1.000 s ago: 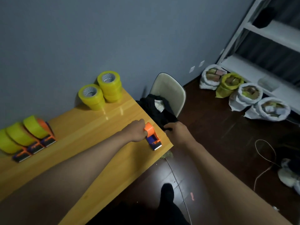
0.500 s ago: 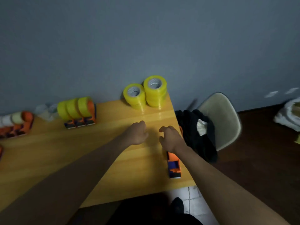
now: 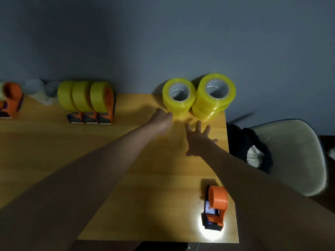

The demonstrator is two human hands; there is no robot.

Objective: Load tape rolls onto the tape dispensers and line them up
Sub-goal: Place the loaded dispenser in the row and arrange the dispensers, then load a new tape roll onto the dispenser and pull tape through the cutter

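Both hands reach forward over the wooden worktop (image 3: 54, 160) toward the yellow tape. The right hand (image 3: 198, 140) is spread wide, fingers straight and fanned, holding nothing, its fingertips just short of the taller stack of tape rolls (image 3: 213, 96). The left hand (image 3: 161, 118) is motion-blurred; its fingers touch or nearly touch the base of the shorter stack of tape rolls (image 3: 178, 96), and whether they curl round it cannot be told. The two stacks stand side by side ahead of the hands, against the grey wall (image 3: 163, 33), cores facing up; any print on the cores is too blurred to read. Behind the right hand, beneath the right forearm near the worktop's near right corner, sits an empty orange tape dispenser (image 3: 214, 207) with a blue body, bearing no roll; no writing on it is legible. Well to the left of the left hand, three loaded dispensers (image 3: 88, 102) stand in a tight row with yellow rolls mounted, and farther left at the picture's edge is another orange dispenser (image 3: 10, 100), blurred. To the right of the right hand, off the worktop, is a pale chair (image 3: 293, 151) with dark clothing (image 3: 243, 142) piled on it.
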